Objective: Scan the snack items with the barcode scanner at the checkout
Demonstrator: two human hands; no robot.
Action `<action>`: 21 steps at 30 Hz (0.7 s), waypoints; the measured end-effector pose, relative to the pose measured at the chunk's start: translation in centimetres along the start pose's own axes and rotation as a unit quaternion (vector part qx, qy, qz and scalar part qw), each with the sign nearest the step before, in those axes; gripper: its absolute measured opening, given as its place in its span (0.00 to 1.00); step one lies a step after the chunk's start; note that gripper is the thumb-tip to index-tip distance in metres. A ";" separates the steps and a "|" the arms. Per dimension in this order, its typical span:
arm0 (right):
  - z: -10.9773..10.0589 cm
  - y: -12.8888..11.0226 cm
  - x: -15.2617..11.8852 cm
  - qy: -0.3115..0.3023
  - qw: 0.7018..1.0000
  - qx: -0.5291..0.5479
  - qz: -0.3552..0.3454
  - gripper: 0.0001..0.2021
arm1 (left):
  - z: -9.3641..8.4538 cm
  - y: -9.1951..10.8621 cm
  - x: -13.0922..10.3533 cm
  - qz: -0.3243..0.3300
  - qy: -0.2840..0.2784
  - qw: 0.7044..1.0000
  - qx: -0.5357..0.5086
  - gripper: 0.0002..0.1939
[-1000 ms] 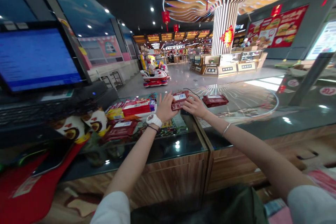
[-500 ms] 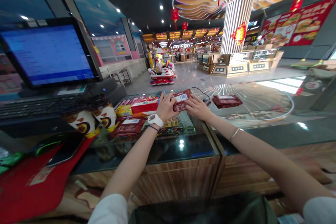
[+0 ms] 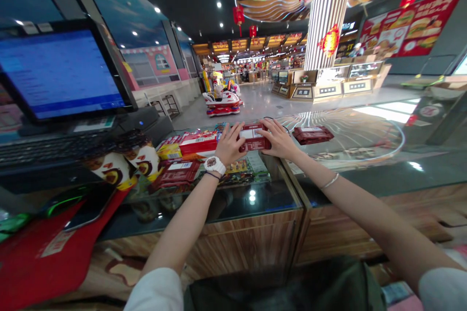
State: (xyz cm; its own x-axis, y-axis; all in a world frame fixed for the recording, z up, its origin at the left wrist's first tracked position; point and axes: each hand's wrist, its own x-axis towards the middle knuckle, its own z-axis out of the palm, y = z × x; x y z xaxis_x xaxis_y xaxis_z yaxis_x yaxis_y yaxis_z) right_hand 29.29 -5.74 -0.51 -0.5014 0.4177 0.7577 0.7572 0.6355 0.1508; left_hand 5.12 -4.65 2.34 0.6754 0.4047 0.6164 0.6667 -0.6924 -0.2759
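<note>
A dark red packet (image 3: 254,137) with a white label lies between my two hands over the glass counter. My left hand (image 3: 229,146), wearing a white watch, grips its left end. At its right end, the fingers of my right hand (image 3: 278,140) press on the edge and top. Similar red packets (image 3: 313,134) lie on the glass to the right, and another stack (image 3: 178,173) sits left of my left wrist. Behind that stack are a red box (image 3: 198,142) and a yellow box (image 3: 170,151).
A monitor (image 3: 62,70) and a keyboard (image 3: 47,148) stand at the left, beside two patterned cups (image 3: 144,158). A phone (image 3: 89,206) rests on a red sheet (image 3: 47,262). Beyond the counter (image 3: 350,180) is a ride-on toy (image 3: 222,102).
The packet between my hands has gone from tilted to nearly level, label facing up. My fingers have spread more over its ends. The camera view has shifted slightly.
</note>
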 end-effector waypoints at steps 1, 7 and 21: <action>0.0 0.0 0.0 -0.002 1.000 0.001 0.001 0.31 | 0.1 0.0 0.0 0.001 0.002 1.000 -0.002 0.05; 0.3 0.2 -0.1 -0.010 1.000 0.014 0.012 0.33 | 0.4 0.0 -0.2 0.000 0.013 1.000 -0.003 0.08; -0.7 6.7 -1.5 -0.009 0.988 0.116 0.103 0.31 | 0.4 -1.1 -0.7 -0.050 0.021 0.999 -0.002 0.07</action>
State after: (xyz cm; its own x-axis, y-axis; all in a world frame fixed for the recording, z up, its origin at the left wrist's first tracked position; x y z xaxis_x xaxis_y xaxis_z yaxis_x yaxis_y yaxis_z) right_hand 35.43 -2.60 -0.19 -0.3551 0.5636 0.7458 0.7282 0.6671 -0.1573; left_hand 4.00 -3.89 1.88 0.5912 0.4469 0.6714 0.7292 -0.6518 -0.2081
